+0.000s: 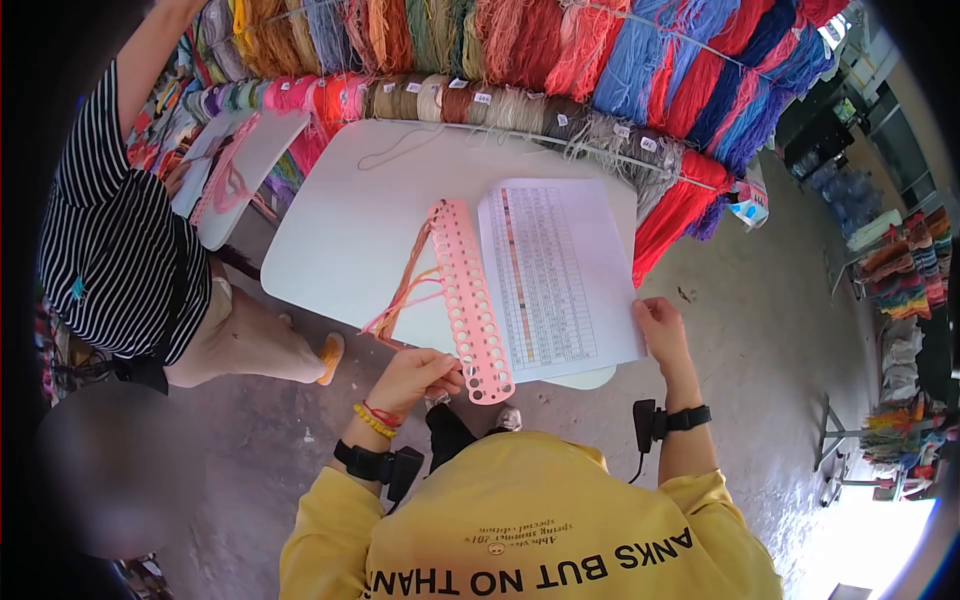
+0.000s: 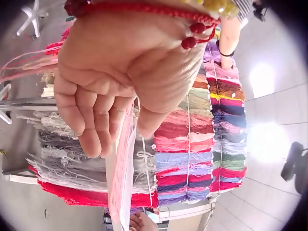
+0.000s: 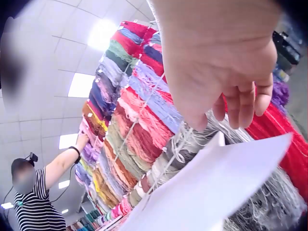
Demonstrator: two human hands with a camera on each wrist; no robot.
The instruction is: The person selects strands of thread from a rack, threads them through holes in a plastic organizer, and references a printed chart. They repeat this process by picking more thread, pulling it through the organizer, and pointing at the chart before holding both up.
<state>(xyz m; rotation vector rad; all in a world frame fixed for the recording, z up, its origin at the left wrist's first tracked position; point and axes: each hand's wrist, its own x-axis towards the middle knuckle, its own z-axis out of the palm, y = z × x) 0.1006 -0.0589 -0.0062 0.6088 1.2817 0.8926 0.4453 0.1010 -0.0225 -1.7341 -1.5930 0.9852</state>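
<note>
My left hand (image 1: 425, 378) pinches the near left edge of a long pink thread card (image 1: 462, 290) with two rows of round holes. Brown, orange and pink embroidery threads (image 1: 403, 285) hang from the card's left side. To its right lies a white paper chart (image 1: 560, 270), printed with a table and a column of colour swatches; its near end reaches past the table edge. At the chart's right edge, my right hand (image 1: 662, 330) holds the paper between thumb and curled fingers. From the left wrist, the card (image 2: 120, 173) shows nearly edge-on beside the fingers.
A white table (image 1: 345, 220) lies under the card and chart, with a loose grey thread (image 1: 400, 150) at its back. Behind it hang dense rows of coloured thread skeins (image 1: 520, 50). Another person in a striped shirt (image 1: 130, 260) stands at the left by a second white table (image 1: 262, 160).
</note>
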